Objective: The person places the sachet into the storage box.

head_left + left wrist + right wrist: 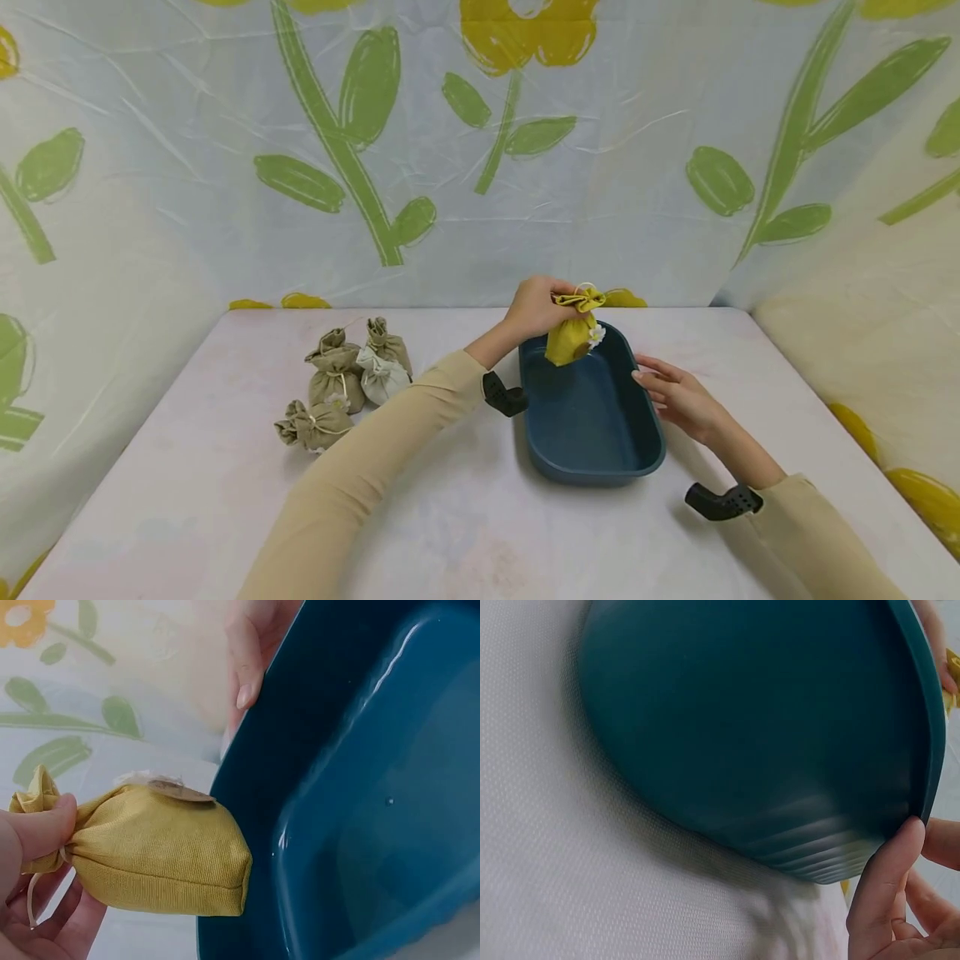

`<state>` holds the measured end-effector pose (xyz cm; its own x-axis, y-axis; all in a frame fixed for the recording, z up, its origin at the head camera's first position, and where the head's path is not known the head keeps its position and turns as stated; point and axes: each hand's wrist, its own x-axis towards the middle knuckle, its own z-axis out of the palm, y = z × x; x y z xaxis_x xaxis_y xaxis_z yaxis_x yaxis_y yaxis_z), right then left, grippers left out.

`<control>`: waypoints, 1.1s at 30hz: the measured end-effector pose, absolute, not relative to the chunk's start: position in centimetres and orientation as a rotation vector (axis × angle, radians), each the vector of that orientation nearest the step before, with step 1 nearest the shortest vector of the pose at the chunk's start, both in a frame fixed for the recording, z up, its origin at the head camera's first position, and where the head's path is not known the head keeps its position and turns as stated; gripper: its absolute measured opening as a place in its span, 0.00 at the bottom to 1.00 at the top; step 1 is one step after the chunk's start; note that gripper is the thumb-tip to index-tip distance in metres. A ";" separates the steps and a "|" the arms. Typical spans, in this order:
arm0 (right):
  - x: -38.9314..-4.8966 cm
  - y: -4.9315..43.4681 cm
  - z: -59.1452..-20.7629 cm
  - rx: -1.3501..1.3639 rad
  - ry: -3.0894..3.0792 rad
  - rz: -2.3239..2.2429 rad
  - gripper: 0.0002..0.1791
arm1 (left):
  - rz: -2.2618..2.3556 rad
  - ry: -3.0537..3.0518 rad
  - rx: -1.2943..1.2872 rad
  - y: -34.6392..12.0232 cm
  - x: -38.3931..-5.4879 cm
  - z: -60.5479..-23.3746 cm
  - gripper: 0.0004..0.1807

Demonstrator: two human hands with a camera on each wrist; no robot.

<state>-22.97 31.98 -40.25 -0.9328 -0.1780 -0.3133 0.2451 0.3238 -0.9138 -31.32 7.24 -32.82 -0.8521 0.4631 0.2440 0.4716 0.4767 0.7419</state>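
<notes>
My left hand [542, 306] pinches the gathered neck of a small yellow drawstring pouch [570, 340]. In the left wrist view the pouch [161, 851] lies sideways, with a white trim and a brown oval piece on its side. It hangs over the far end of a deep blue plastic basin [588, 417]. My right hand [686, 404] holds the basin's right rim lightly between thumb and finger. From the right wrist view the basin's outer wall [757, 735] shows, with thumb and finger meeting at the rim. Inside the basin, only the bare floor shows.
Left on the table [465, 525] stand several small pouches: a tall brown one [335, 375], another brown one [388, 340] behind, a whitish one [382, 379], and a brown one lying over [313, 423]. A flower-printed cloth [570, 208] hangs behind the table.
</notes>
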 end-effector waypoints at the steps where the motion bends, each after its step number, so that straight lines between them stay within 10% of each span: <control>1: -23.0 32.0 -40.2 0.060 2.241 -1.637 0.42 | -1.337 -2.693 -0.866 7.5 -31.4 -32.7 0.16; 33: -23.1 32.0 -40.5 0.036 2.214 -1.680 0.39 | -1.072 -2.817 -0.943 11.6 -33.5 -35.9 0.15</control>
<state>-23.07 32.00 -40.50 -0.9347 -0.1946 -0.2976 0.2342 0.2928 -0.9271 -33.46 11.62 -35.91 -0.8215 0.5383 0.1883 0.5273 0.5912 0.6102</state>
